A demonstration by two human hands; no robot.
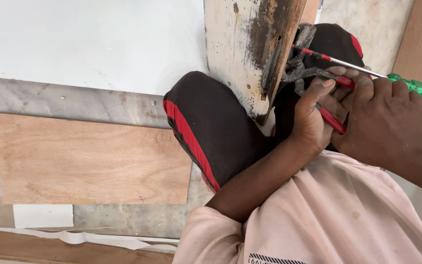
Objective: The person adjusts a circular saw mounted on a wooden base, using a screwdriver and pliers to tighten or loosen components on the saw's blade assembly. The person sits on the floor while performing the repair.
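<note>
1. Biggest worry for us is the saw blade [268, 73] sticking out of the old board [242, 49], teeth showing right beside our knee [211, 127]. If the board tips or the blade turns, those teeth could catch the trouser leg or a finger.
2. Our left hand [316, 120] is closed around the red pliers [326, 98], whose nose bites on something at the blade's hub. If the pliers slip off, we reckon our knuckles go straight toward the teeth.
3. Our right hand [387, 120] is curled shut around the screwdriver [367, 71], green handle poking out past the fingers, shaft tip up by the hub. A slip there could jab our left hand.
4. Hard to see: what the pliers actually clamp (nut? bolt?) is lost in shadow, and so is the screwdriver tip.
5. Most of the blade is hidden behind the board, which runs out of frame at the top.
6. The plywood sheet [91, 159] on the floor just sits well apart.
</note>
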